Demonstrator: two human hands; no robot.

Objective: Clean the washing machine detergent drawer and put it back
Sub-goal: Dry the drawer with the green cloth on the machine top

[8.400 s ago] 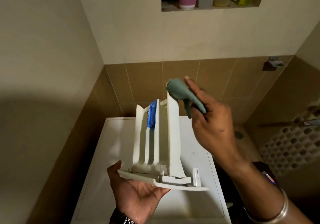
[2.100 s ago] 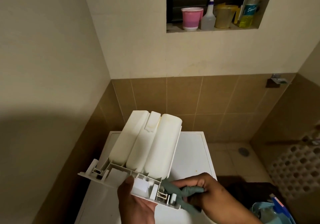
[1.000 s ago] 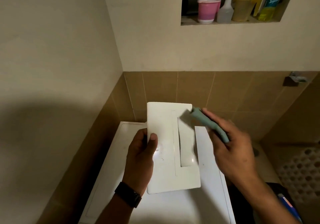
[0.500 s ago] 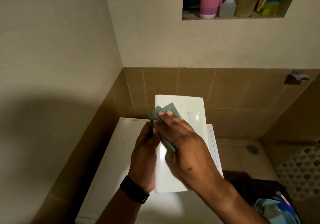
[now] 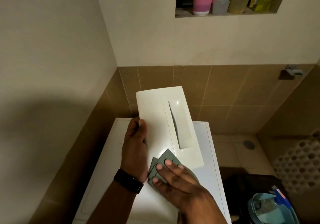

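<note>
The white detergent drawer (image 5: 159,118) is held up over the washing machine top (image 5: 206,154), its flat front panel with the recessed handle facing me. My left hand (image 5: 136,145) grips its left edge, thumb on the front face. A grey-green cloth (image 5: 170,156) lies folded against the panel's lower end. My right hand (image 5: 174,177) presses it flat there with straight fingers. The drawer's compartments are hidden behind the panel.
A wall niche (image 5: 225,14) above holds a pink cup (image 5: 202,2), a spray bottle (image 5: 221,0) and other containers. Walls close in on the left and behind. A blue basin (image 5: 270,210) sits on the floor at lower right.
My right hand has slid the cloth down the front panel from its upper part to its lower end. Before that the drawer was turned from underside to front face.
</note>
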